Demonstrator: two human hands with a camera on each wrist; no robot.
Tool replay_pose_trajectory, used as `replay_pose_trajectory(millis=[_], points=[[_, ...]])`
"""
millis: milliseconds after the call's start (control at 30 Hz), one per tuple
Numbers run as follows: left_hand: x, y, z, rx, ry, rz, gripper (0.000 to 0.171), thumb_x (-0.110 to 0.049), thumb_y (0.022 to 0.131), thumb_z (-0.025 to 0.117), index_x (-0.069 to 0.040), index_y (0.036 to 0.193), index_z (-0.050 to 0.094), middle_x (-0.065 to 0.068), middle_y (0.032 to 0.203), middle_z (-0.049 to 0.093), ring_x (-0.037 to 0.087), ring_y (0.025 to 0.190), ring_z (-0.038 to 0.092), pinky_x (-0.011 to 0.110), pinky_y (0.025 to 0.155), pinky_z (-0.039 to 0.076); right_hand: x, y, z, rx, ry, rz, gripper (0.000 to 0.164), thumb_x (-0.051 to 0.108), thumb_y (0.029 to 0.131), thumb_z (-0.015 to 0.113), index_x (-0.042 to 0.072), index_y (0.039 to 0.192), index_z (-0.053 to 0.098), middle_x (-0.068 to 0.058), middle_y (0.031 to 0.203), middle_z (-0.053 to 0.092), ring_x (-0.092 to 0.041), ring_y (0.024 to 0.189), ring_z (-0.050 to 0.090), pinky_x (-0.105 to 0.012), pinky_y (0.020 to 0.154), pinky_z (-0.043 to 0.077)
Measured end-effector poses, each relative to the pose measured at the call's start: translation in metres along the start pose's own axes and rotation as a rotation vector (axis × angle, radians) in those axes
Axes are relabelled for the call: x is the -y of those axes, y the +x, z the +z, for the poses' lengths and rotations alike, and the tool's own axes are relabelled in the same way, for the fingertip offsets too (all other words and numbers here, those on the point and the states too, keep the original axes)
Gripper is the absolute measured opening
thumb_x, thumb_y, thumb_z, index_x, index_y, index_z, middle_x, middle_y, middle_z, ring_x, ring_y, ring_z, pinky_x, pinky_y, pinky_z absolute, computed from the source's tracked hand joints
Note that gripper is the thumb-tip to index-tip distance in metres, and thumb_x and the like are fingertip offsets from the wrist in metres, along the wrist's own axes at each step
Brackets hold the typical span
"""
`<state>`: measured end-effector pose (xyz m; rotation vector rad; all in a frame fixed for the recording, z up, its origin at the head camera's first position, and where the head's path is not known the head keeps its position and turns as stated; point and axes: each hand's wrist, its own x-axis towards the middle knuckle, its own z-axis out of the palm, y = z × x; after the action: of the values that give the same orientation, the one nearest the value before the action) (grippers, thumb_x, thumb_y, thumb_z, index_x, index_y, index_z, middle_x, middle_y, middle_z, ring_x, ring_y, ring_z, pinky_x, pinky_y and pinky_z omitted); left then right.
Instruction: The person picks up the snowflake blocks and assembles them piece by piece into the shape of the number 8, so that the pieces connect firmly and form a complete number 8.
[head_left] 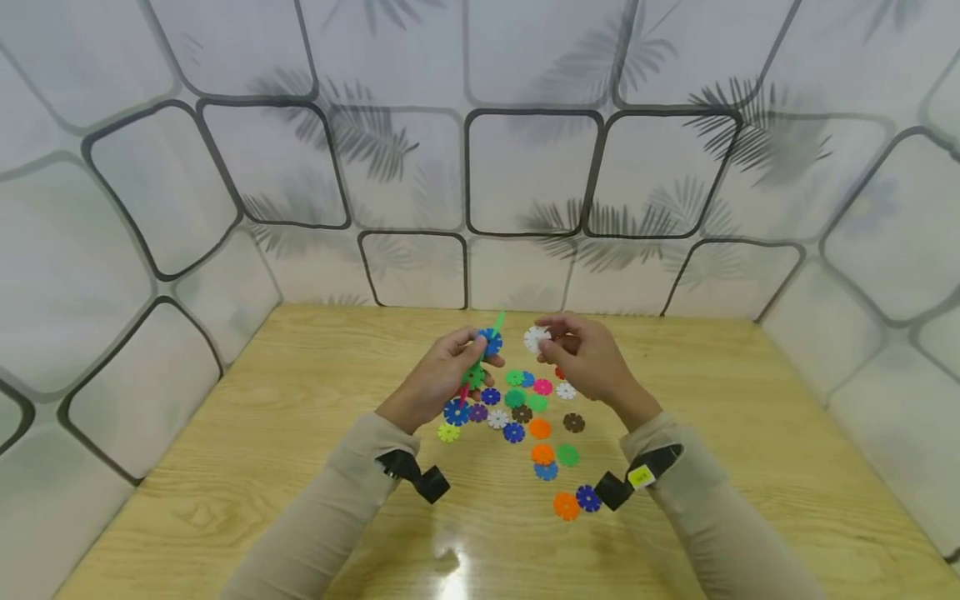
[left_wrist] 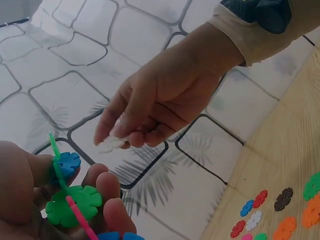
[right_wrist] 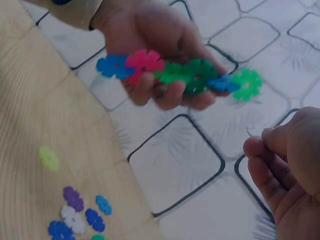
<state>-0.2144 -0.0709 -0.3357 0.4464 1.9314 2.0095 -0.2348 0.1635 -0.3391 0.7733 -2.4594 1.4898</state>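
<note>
My left hand (head_left: 442, 371) grips a chain of interlocked notched plastic discs. In the right wrist view the chain runs from a blue disc (right_wrist: 113, 66) through a pink disc (right_wrist: 145, 65) and green ones to a light green disc (right_wrist: 246, 85) at the far end. The fingers curl under the chain's middle. My right hand (head_left: 588, 354) pinches a white notched disc (head_left: 536, 338) between thumb and fingertips, a short gap to the right of the chain. Both hands are raised over the table. In the right wrist view the white disc shows only as a thin edge.
Loose discs in several colours lie on the wooden table (head_left: 300, 500) beneath and between the hands. An orange disc (head_left: 566, 506) and a dark blue disc (head_left: 588, 498) lie closest to me. Behind the table hangs a patterned cloth (head_left: 532, 175).
</note>
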Motion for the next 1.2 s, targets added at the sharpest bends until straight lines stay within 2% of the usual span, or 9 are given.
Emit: replay_pose_trajectory(millis=[167,333,400,600,733,833,1000,1100,1200], points=[[0.001,0.0,-0.001,0.051,0.033,-0.025,0.027,-0.024,0.108,0.035,-0.003,0.113,0.052,0.014,0.112,0.06,0.016,0.072,0.059,0.025,0.059,0.048,0.017,0.007,-0.002,-0.027,0.056,-0.019,0.027,0.004,0.096,0.059,-0.003,0.122,0.061,-0.014,0.09,0.059,-0.024,0.078,0.069,-0.025,0.056,0.052],[0.001,0.001,-0.001,0.118,0.021,-0.049,0.03,-0.025,0.108,0.033,-0.002,0.115,0.051,0.014,0.11,0.06,0.017,0.074,0.06,0.029,0.061,0.053,0.027,0.009,-0.003,-0.037,0.07,-0.039,0.027,0.003,0.096,0.059,-0.003,0.122,0.062,-0.015,0.09,0.06,-0.033,0.079,0.069,-0.024,0.048,0.046],[0.001,0.002,-0.001,0.134,0.017,-0.054,0.03,-0.025,0.108,0.033,-0.002,0.114,0.051,0.012,0.108,0.06,0.017,0.074,0.06,0.03,0.061,0.053,0.029,0.009,-0.003,-0.035,0.066,-0.049,0.026,0.003,0.096,0.058,-0.003,0.121,0.062,-0.015,0.09,0.061,-0.031,0.078,0.069,-0.024,0.047,0.045],[0.001,0.002,-0.003,0.164,0.024,-0.056,0.032,-0.026,0.108,0.033,-0.001,0.114,0.051,0.011,0.104,0.059,0.017,0.072,0.059,0.031,0.06,0.053,0.031,0.009,-0.004,-0.021,0.027,-0.112,0.024,0.0,0.096,0.057,-0.004,0.118,0.064,-0.013,0.086,0.064,-0.017,0.071,0.066,-0.027,0.054,0.05],[0.001,0.002,-0.004,0.172,0.053,-0.046,0.032,-0.026,0.108,0.033,-0.001,0.11,0.053,0.014,0.105,0.059,0.018,0.073,0.058,0.032,0.061,0.051,0.033,0.011,-0.006,-0.013,0.001,-0.128,0.023,-0.002,0.095,0.056,-0.004,0.116,0.066,-0.012,0.082,0.066,-0.016,0.068,0.062,-0.028,0.051,0.048],[0.0,0.001,-0.004,0.165,0.1,-0.036,0.032,-0.025,0.108,0.034,0.0,0.109,0.054,0.015,0.106,0.06,0.02,0.074,0.058,0.031,0.061,0.051,0.033,0.012,-0.006,0.003,0.002,-0.132,0.022,-0.002,0.095,0.056,-0.004,0.115,0.067,-0.01,0.074,0.063,-0.016,0.059,0.055,-0.026,0.048,0.044],[0.001,0.0,-0.003,0.128,0.248,0.058,0.031,-0.022,0.107,0.037,0.003,0.107,0.054,0.015,0.103,0.062,0.022,0.076,0.061,0.028,0.061,0.05,0.03,0.012,-0.003,0.016,-0.024,-0.148,0.022,0.0,0.095,0.057,-0.001,0.114,0.068,-0.004,0.061,0.052,-0.016,0.046,0.04,-0.026,0.044,0.037],[0.005,0.0,-0.002,0.096,0.331,0.146,0.029,-0.02,0.107,0.039,0.003,0.104,0.055,0.014,0.099,0.062,0.025,0.075,0.06,0.03,0.062,0.05,0.028,0.012,0.0,-0.001,-0.044,-0.14,0.021,0.0,0.095,0.058,0.002,0.112,0.069,-0.001,0.059,0.051,-0.015,0.046,0.04,-0.026,0.043,0.036],[0.007,-0.003,-0.001,0.059,0.392,0.203,0.027,-0.019,0.106,0.04,0.001,0.101,0.057,0.01,0.095,0.063,0.032,0.074,0.059,0.033,0.064,0.052,0.027,0.01,0.002,-0.002,-0.037,-0.131,0.019,-0.001,0.095,0.058,0.001,0.11,0.069,0.0,0.059,0.052,-0.015,0.045,0.04,-0.026,0.042,0.037]])
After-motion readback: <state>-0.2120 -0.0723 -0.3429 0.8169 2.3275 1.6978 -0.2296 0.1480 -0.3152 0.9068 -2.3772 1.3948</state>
